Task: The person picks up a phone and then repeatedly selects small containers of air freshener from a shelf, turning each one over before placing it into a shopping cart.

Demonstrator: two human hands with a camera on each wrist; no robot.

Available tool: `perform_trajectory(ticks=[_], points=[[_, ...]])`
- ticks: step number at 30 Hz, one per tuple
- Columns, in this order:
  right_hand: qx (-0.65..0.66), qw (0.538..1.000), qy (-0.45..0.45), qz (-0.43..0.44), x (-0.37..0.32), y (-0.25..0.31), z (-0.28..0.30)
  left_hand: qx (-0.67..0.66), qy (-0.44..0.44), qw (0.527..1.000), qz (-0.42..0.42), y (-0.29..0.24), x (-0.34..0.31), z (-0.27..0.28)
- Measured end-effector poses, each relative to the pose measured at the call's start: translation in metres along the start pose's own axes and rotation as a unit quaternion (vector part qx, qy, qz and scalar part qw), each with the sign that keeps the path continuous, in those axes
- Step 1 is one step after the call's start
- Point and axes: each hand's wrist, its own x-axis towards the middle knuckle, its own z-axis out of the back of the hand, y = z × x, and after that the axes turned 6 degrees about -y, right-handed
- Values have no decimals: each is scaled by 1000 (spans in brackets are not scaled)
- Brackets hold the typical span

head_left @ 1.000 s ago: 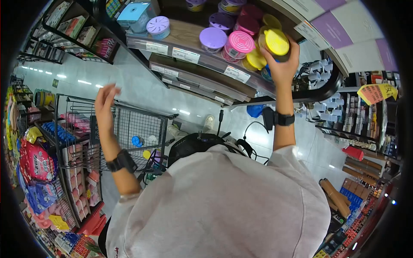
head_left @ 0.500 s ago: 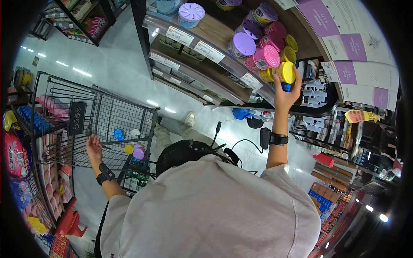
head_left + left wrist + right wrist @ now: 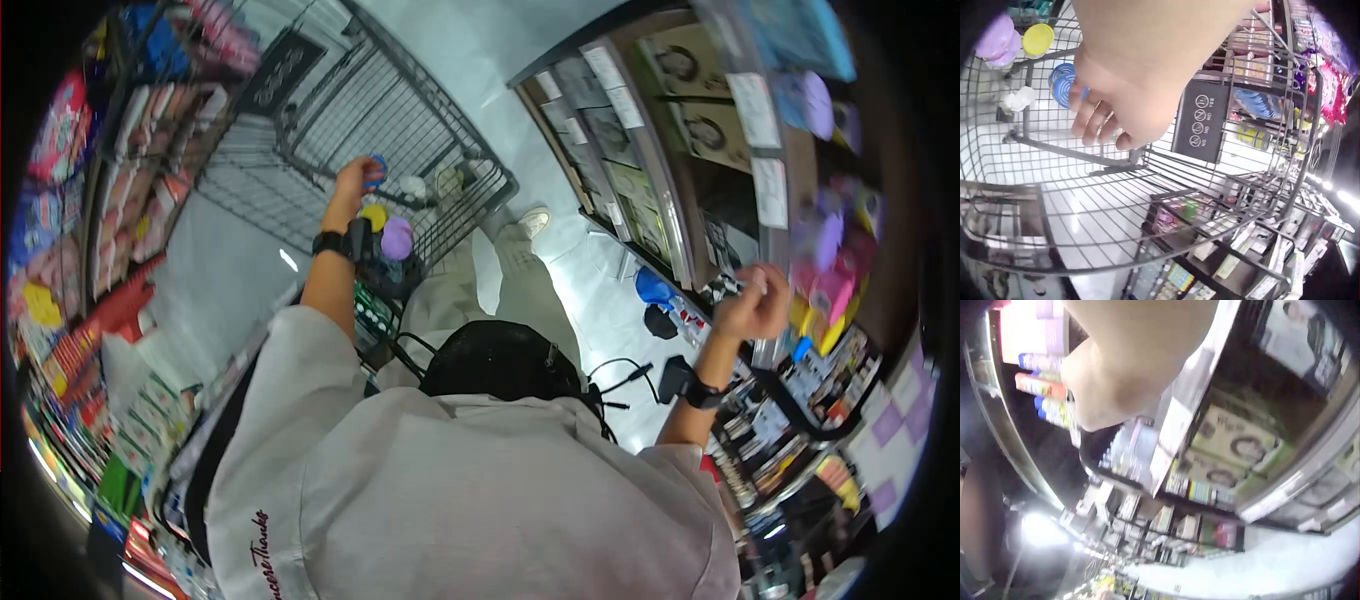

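Left hand (image 3: 352, 190) over the wire cart (image 3: 511, 185), fingers loosely bent and overlapping the blue-lidded tub (image 3: 1062, 86); cannot tell whether they grip it. That tub sits in the cart near a white item (image 3: 412, 186), with yellow-lidded (image 3: 374, 216) and purple-lidded (image 3: 397, 239) tubs nearby. Right hand (image 3: 752, 305), blurred, is beside the shelf's pink and yellow tubs (image 3: 830, 333), fingers slack, nothing visible in them.

Shop: wire cart (image 3: 400, 110), shelves (image 3: 715, 182) with price tags (image 3: 770, 193).

One cart (image 3: 508, 188) (one black plaque (image 3: 1201, 119)), two hands (image 3: 352, 190) (image 3: 754, 306).
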Motion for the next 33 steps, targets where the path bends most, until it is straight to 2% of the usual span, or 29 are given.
perform_trajectory(ticks=[1, 2, 3, 4, 5, 6, 7, 8, 11, 12, 13, 14, 15, 16, 18, 19, 20, 22, 23, 24, 26, 27, 28, 30, 31, 32, 33], points=[[37, 994, 58, 79, 0, 13, -37, -12, -13, 1000, 16, 17, 11, 2], [77, 978, 113, 156, 3, 33, -83, 79, -35, 996, 18, 32, 23, 4], [95, 961, 174, 195, -1, 62, -122, 168, -53, 984, 21, 50, 33, 9], [165, 936, 245, 192, -7, 91, -165, 155, -63, 985, 29, 71, 44, 16], [245, 894, 348, 141, -28, 99, -206, 267, -47, 963, -9, 95, 58, 21], [280, 869, 386, 132, -54, 114, -246, 376, -30, 925, -48, 110, 67, 25], [278, 829, 470, 115, -78, 126, -278, 290, -145, 940, 107, 113, 55, 14], [289, 783, 548, 49, -117, 124, -313, 286, -141, 940, 120, 118, 37, 10], [236, 711, 662, 9, -229, 110, -395, 274, -141, 940, 145, 115, 30, 20], [232, 690, 685, -19, -261, 103, -413, 241, -98, 952, 160, 126, 40, 29], [232, 684, 691, -18, -288, 98, -427, 209, -52, 960, 177, 137, 43, 35], [165, 674, 719, -31, -311, 93, -440, 206, -53, 960, 183, 141, 39, 34], [96, 661, 743, -41, -333, 88, -447, 200, -96, 961, 165, 137, 32, 27], [95, 658, 746, -38, -352, 83, -453, 194, -140, 960, 143, 135, 34, 24], [94, 680, 725, -58, -390, 69, -465, 175, -113, 965, 160, 158, 66, 34], [101, 630, 756, -145, -413, 58, -479, 162, -85, 968, 175, 170, 82, 36], [100, 631, 756, -141, -420, 50, -485, 159, -85, 968, 172, 182, 94, 32], [49, 655, 740, -145, -428, 46, -492, 305, 55, 951, 14, 201, 106, 37], [17, 645, 747, -162, -420, 49, -493, 168, -87, 975, 118, 149, 62, 14], [16, 642, 750, -162, -413, 52, -487, 166, -86, 975, 123, 144, 49, 15], [16, 658, 727, -197, -388, 53, -485, 41, -58, 987, 143, 124, 42, 8], [0, 703, 696, -144, -384, 51, -482, -18, -37, 993, 112, 100, 21, 5], [-5, 705, 694, -143, -361, 58, -471, -20, -32, 993, 111, 95, 10, 3], [65, 625, 745, -226, -298, 69, -460, -2, -43, 998, 37, 70, -5, 6], [118, 655, 721, -191, -270, 74, -444, 48, -27, 998, 13, 47, -20, 5], [118, 667, 712, -184, -236, 84, -433, 48, -23, 999, -3, 18, -40, 5], [169, 628, 713, -262, -197, 98, -416, 35, 27, 998, -34, -13, -67, 4]])
